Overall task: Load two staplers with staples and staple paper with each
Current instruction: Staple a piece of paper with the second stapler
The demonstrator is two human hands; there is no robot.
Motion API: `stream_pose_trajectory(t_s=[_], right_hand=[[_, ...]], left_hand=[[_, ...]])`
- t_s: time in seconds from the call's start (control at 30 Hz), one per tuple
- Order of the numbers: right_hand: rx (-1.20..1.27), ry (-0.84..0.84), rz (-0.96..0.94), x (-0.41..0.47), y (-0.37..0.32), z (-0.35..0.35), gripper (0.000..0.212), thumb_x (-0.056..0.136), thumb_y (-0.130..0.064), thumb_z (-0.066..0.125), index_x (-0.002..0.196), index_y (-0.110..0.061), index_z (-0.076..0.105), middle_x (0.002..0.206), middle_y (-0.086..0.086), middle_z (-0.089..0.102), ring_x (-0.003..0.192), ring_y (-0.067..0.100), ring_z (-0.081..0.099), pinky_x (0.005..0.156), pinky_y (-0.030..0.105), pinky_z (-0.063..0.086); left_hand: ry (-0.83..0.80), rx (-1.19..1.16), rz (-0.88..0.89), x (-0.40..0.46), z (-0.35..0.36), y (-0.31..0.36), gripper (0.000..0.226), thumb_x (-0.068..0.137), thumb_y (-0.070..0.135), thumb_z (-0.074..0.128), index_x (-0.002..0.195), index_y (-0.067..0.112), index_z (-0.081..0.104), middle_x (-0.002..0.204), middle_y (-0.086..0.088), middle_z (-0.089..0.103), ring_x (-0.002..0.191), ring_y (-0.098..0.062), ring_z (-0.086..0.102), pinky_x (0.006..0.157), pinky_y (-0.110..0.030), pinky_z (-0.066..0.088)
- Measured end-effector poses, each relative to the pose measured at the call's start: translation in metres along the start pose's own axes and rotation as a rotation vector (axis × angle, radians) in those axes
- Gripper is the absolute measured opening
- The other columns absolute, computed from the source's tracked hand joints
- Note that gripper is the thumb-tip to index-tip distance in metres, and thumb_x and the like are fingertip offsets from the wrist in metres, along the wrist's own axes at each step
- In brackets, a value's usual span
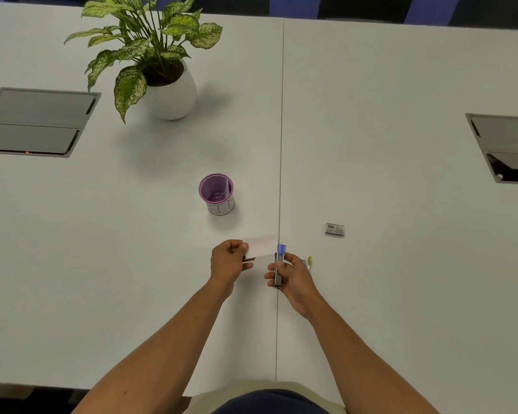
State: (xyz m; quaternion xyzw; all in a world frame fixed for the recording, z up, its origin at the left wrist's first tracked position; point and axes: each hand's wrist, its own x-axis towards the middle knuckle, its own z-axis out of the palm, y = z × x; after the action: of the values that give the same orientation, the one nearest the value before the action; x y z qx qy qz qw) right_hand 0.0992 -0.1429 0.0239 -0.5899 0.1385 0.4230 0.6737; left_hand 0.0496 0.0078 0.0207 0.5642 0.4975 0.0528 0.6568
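My right hand (293, 277) grips a small metal stapler with a blue end (279, 264), held lengthwise with the blue tip pointing away from me. My left hand (228, 262) pinches a small white slip of paper (260, 247) by its left end; the paper's right edge reaches the stapler's blue tip. A second stapler with a yellow end (309, 261) lies on the table just right of my right hand, partly hidden by it. A small box of staples (335, 229) rests farther right.
A purple pen cup (216, 193) stands beyond my hands. A potted plant (162, 70) sits at the far left-centre. Grey cable hatches are set into the white table at the left (33, 122) and right (505, 147). A seam (280, 144) runs down the table.
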Motion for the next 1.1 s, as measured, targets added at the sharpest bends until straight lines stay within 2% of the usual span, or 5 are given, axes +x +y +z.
stream_pose_trajectory(t_s=[0.17, 0.33, 0.57, 0.87, 1.1], right_hand=[[-0.023, 0.005, -0.005, -0.006, -0.003, -0.002, 0.033, 0.1, -0.007, 0.047, 0.133, -0.008, 0.046, 0.095, 0.015, 0.065, 0.078, 0.028, 0.065, 0.067, 0.034, 0.054], [-0.025, -0.022, -0.025, -0.012, -0.005, -0.005, 0.031, 0.101, -0.017, 0.049, 0.13, -0.006, 0.05, 0.094, 0.014, 0.066, 0.078, 0.026, 0.066, 0.066, 0.033, 0.055], [-0.018, -0.01, -0.058, -0.015, -0.004, -0.01, 0.028, 0.097, -0.024, 0.057, 0.123, -0.015, 0.057, 0.102, 0.013, 0.071, 0.083, 0.025, 0.071, 0.069, 0.032, 0.057], [-0.125, -0.069, -0.011, -0.021, 0.002, -0.005, 0.032, 0.091, -0.03, 0.065, 0.118, -0.013, 0.06, 0.106, 0.009, 0.073, 0.089, 0.024, 0.074, 0.069, 0.031, 0.059], [-0.114, -0.091, -0.011, -0.02, 0.0, -0.002, 0.03, 0.09, -0.031, 0.066, 0.113, -0.012, 0.065, 0.102, 0.007, 0.075, 0.089, 0.023, 0.074, 0.067, 0.03, 0.058]], left_hand=[[-0.018, 0.029, 0.041, -0.008, 0.003, -0.001, 0.015, 0.093, 0.013, 0.063, 0.105, 0.004, 0.064, 0.099, -0.012, 0.067, 0.074, -0.022, 0.07, 0.076, -0.041, 0.062], [-0.046, 0.106, 0.117, -0.016, 0.005, 0.001, 0.015, 0.093, 0.011, 0.062, 0.107, 0.004, 0.062, 0.104, -0.015, 0.064, 0.088, -0.03, 0.068, 0.077, -0.044, 0.061], [0.039, 0.164, 0.182, -0.02, 0.003, 0.001, 0.009, 0.095, 0.011, 0.059, 0.104, 0.013, 0.059, 0.102, -0.006, 0.062, 0.074, -0.018, 0.07, 0.061, -0.021, 0.059], [0.03, 0.076, 0.187, -0.024, 0.007, 0.007, 0.012, 0.093, 0.011, 0.061, 0.105, 0.012, 0.06, 0.103, -0.007, 0.065, 0.081, -0.025, 0.072, 0.062, -0.018, 0.059], [-0.05, 0.091, 0.19, -0.025, 0.005, 0.003, 0.012, 0.091, 0.011, 0.065, 0.103, 0.011, 0.064, 0.094, -0.007, 0.069, 0.072, -0.021, 0.073, 0.07, -0.03, 0.062]])
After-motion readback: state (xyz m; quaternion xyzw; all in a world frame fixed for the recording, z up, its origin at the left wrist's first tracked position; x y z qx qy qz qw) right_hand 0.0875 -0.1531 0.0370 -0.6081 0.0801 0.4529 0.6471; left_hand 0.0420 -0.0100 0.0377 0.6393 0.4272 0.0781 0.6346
